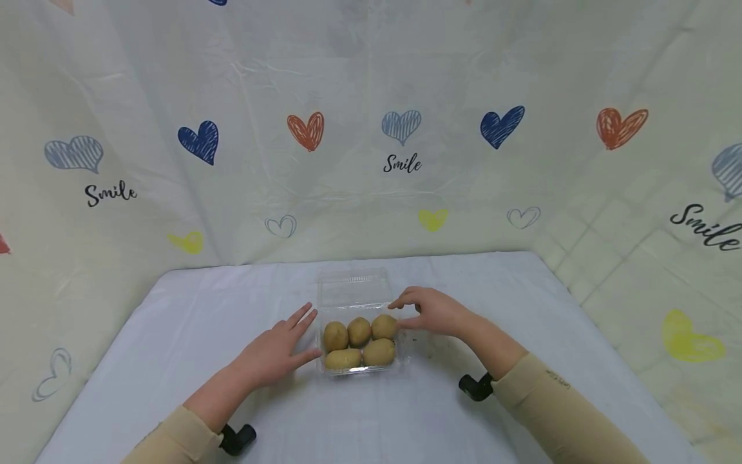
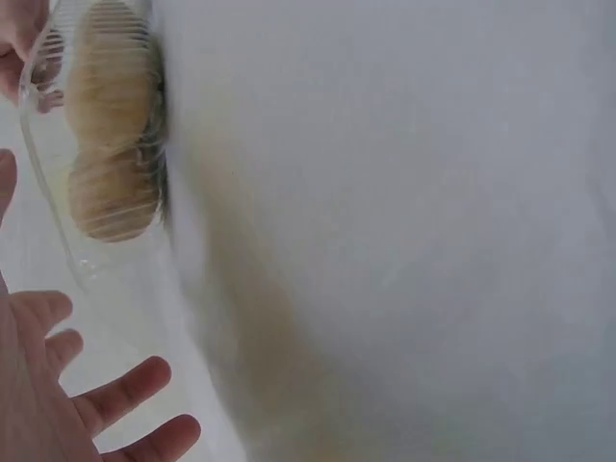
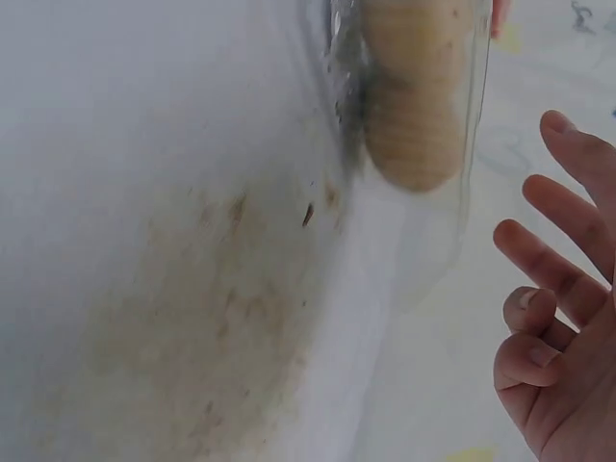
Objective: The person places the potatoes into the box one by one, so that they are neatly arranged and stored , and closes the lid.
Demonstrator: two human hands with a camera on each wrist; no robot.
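Squarely between both hands (image 1: 278,348) (image 1: 431,312): potato box (image 1: 359,345)

Clear open clamshell box (image 1: 355,291), five potatoes (image 1: 359,342) inside

The word "Smile" is showing in black script on the heart-printed backdrop cloth (image 1: 371,84) three times, at the left (image 1: 110,193), in the middle (image 1: 402,164) and at the right edge (image 1: 708,231), while small print on the right sleeve (image 1: 558,380) is staying too tiny to read.
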